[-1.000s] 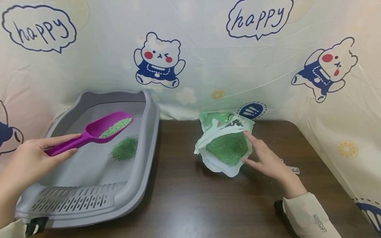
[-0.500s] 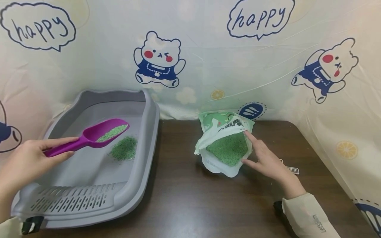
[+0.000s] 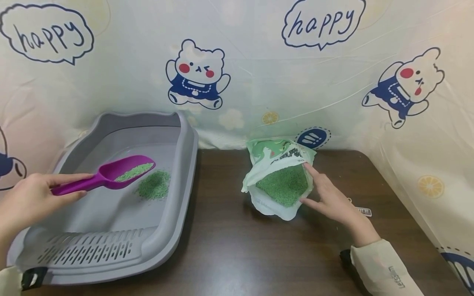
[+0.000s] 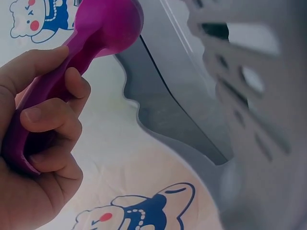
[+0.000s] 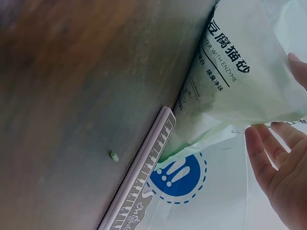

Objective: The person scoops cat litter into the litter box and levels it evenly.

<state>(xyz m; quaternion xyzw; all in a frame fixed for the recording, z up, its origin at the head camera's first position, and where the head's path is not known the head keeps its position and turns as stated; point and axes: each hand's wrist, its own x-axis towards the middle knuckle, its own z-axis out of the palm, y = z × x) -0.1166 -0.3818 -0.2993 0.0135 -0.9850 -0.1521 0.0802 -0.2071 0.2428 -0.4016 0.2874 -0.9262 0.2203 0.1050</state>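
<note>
Scoop (image 3: 105, 177) shifted leftward, handle (image 3: 75, 186) clamped in left grip (image 3: 33, 199), bowl (image 3: 117, 167) beyond, right grip (image 3: 331, 201) apart

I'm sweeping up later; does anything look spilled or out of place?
In the right wrist view, a stray green pellet lies on the tabletop near the piano-patterned object. It looks spilled, as other visible litter sits in the bag, scoop or tray.

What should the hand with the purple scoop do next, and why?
I'd probably tip the purple scoop to pour: it holds green pellets, the left hand has it above the gray tray, and a little green pile already lies there.
</note>
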